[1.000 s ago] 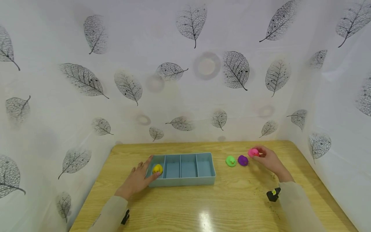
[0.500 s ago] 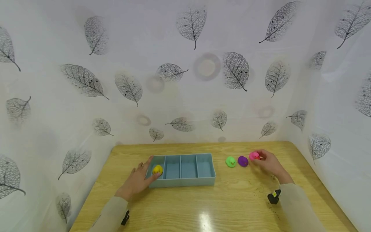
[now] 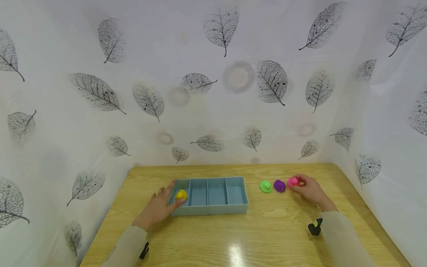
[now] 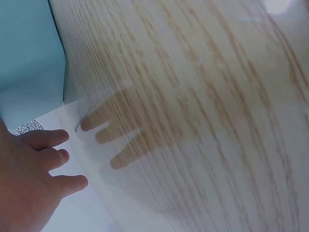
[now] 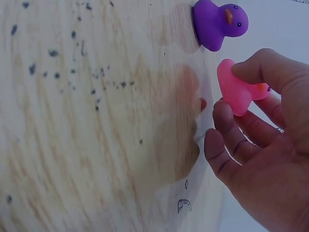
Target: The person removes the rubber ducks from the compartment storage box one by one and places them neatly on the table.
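Observation:
My right hand (image 3: pixel 310 190) pinches a pink rubber duck (image 3: pixel 293 182) between thumb and fingers, low over the table at the right. In the right wrist view the pink duck (image 5: pixel 236 89) is tilted, with the thumb across it. A purple rubber duck (image 3: pixel 279 185) sits just left of it, and a green rubber duck (image 3: pixel 265 186) further left. My left hand (image 3: pixel 156 209) lies with straight, spread fingers at the left end of a blue divided box (image 3: pixel 213 210). A yellow rubber duck (image 3: pixel 181 195) sits in the box's leftmost compartment, the left thumb beside it.
The wooden table (image 3: pixel 267 237) meets a white leaf-printed curtain (image 3: pixel 213 111) at its back and sides. Dark specks (image 5: pixel 53 53) dot the table near the right forearm. The box's other compartments lie to the right of the yellow duck.
My right hand has lowered the pink duck slightly toward the table, beside the purple one. The left hand and the box have stayed in place.

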Available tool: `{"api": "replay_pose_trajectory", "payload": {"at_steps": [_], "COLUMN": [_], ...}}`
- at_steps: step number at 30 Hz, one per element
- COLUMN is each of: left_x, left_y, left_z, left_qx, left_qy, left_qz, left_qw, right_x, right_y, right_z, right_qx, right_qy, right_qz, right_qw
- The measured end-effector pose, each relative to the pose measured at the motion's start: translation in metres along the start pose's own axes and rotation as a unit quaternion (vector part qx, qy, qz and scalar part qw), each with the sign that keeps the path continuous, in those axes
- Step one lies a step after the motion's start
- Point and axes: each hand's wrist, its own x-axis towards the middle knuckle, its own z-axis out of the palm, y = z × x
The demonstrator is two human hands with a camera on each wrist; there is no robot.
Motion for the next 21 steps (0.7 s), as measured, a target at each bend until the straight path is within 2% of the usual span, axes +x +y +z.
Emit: {"api": "replay_pose_trajectory", "payload": {"at_steps": [11, 21], "left_x": [0.0015, 0.002], "left_y": [-0.0031, -0.0042], "left_z": [0.0036, 0.004], "left_qx": [-0.001, -0.001], "left_qy": [-0.003, -0.001], "left_qz": [-0.002, 0.0], "left_qw": [1.0, 1.0], "right_x": [0.0043, 0.0046], "right_y": [0.0067, 0.0063], "right_z": [0.0032, 0.005], "right_qx": [-0.011, -0.017], "right_qy": [-0.004, -0.014], "right_qz": [-0.003, 0.011], "right_qw": [1.0, 1.0]}}
